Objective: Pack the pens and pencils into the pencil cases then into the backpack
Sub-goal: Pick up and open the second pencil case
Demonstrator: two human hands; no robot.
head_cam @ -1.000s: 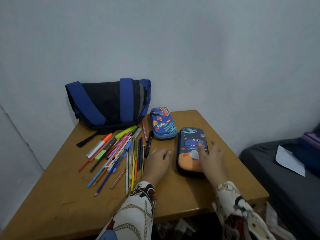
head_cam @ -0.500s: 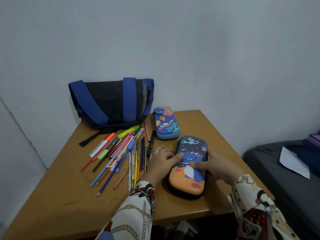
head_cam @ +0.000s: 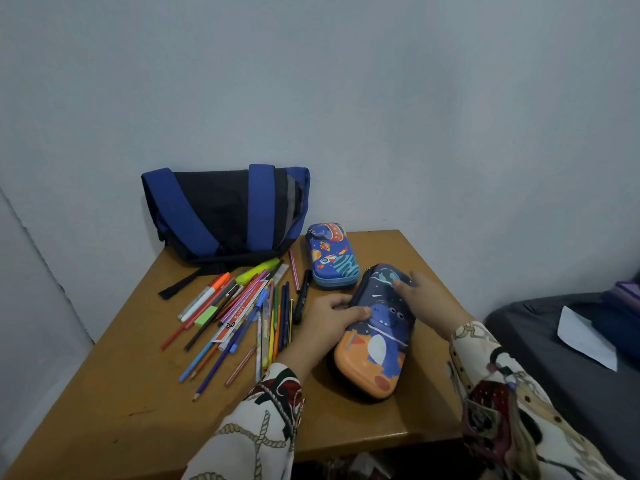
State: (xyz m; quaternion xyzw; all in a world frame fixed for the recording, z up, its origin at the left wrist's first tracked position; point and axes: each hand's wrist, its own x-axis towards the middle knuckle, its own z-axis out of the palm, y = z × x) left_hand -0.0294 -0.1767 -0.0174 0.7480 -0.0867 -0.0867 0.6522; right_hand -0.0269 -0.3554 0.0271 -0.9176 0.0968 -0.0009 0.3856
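Orange-blue pencil case (head_cam: 375,336) between both hands

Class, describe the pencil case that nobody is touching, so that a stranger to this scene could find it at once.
Start at the blue and black fabric backpack against the wall on the wooden table. Just right of it, at the table's far edge, lies the hard-shell blue pencil case, closed. It carries planets and an orange rocket, whereas the nearer dinosaur-print pencil case with an orange end is larger and held by both hands.
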